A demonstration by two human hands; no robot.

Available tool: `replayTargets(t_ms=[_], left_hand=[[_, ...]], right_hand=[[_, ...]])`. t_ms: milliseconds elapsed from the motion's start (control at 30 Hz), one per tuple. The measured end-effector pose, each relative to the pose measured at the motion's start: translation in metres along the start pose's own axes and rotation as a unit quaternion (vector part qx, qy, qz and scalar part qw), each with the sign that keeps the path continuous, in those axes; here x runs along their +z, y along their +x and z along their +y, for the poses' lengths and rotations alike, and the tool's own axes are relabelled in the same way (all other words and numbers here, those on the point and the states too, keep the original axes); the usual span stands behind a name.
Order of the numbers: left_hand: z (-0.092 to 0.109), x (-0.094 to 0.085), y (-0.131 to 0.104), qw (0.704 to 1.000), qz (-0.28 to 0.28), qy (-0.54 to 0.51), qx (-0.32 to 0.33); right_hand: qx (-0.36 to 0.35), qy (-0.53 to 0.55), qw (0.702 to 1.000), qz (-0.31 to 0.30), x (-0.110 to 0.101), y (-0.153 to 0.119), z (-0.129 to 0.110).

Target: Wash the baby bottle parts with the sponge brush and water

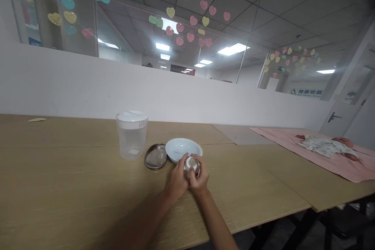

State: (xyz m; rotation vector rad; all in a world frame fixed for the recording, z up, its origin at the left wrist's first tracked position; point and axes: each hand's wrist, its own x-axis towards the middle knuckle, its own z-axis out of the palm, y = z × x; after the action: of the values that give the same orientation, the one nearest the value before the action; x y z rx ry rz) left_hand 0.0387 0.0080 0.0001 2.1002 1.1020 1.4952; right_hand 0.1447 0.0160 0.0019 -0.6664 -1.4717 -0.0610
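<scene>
Both my hands are together over the table, in front of the bowl. My left hand (179, 179) curls round the left side of a small white-collared bottle top (191, 163) with a pale, translucent centre. On its other side, my right hand (200, 175) closes its fingers, the thumb pressed on the near edge of the collar. What lies beneath the collar is mostly hidden by my fingers. Just beyond is a pale blue-white bowl (184, 140) with a thin object inside. To its left, a round metal dish (150, 163) holds a clear, dome-like piece (161, 155).
A clear plastic pitcher (131, 140) with a white lid stands left of the dish. A thin yellowish piece (36, 119) lies at the far left. On the right, a baby doll (328, 145) in patterned clothes lies on a pink cloth (281, 136). A white wall (88, 90) borders the back.
</scene>
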Motion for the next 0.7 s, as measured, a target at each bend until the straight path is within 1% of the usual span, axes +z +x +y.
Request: replayTargets(t_ms=[100,167,300,400,500,600,700], left_hand=[[0.001,0.001,0.001,1.0,0.007,0.001,-0.007],[0.001,0.002,0.002,1.0,0.015,0.004,0.001],[0.0,0.003,0.004,0.999,0.033,0.002,0.033],[-0.001,0.003,0.005,0.999,0.036,-0.001,0.037],[0.0,0.002,0.006,0.999,0.043,-0.005,0.019],[0.001,0.002,0.005,0.999,0.047,-0.012,0.01],[-0.001,0.004,0.005,0.999,0.047,-0.015,0.01]], right_hand=[[0.076,-0.008,0.997,-0.006,0.002,0.0,0.005],[0.123,-0.007,0.992,-0.003,0.004,-0.001,0.009],[0.179,0.019,0.984,0.009,0.006,-0.002,0.016],[0.199,0.049,0.979,-0.004,0.008,0.0,0.017],[0.212,0.075,0.974,-0.006,0.01,0.004,0.015],[0.206,0.089,0.975,-0.004,0.011,0.008,0.013],[0.19,0.077,0.979,0.001,0.012,0.009,0.012]])
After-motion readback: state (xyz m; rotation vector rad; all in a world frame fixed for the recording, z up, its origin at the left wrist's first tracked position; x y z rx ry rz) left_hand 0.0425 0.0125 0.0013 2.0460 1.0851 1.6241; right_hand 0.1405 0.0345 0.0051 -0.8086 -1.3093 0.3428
